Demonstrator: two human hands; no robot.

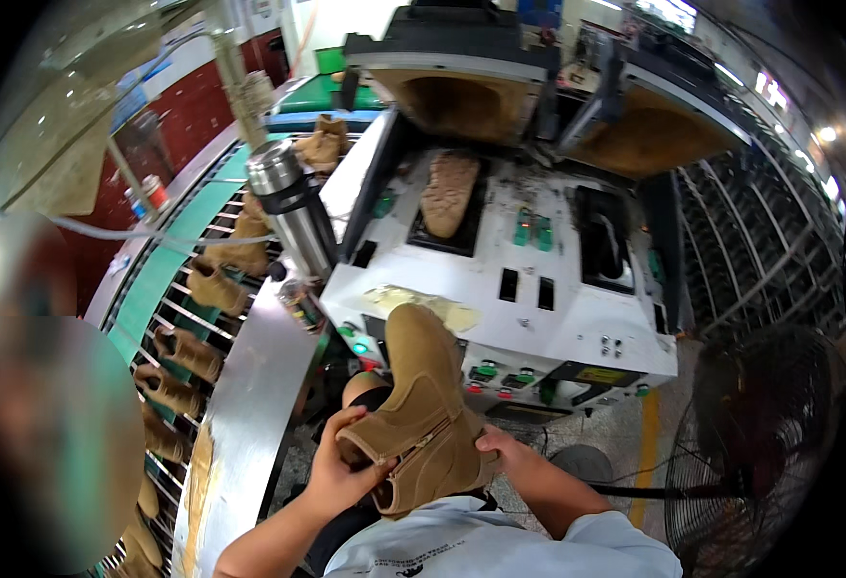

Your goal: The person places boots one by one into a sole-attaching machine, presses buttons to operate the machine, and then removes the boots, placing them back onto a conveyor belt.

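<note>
A tan ankle boot [425, 361] with a side zipper is held close in front of my body, its toe pointing away toward the machine. My left hand [341, 467] grips the boot's top opening, thumb and fingers closed on the edge of the shaft beside the zipper. On the other side, my right hand [507, 449] holds the boot near its heel, its fingers partly hidden behind it. Just beyond the toe stands a white machine [384, 279] with a worn yellowish patch on its front edge.
Two dark hinged lids [461, 91] stand raised over the machine; a tan foot-shaped piece [450, 193] lies in its left bay. Left, a roller conveyor [168, 323] carries several tan boots. A steel thermos [293, 207] stands beside it. A blurred person [52, 405] is far left, a fan [750, 453] right.
</note>
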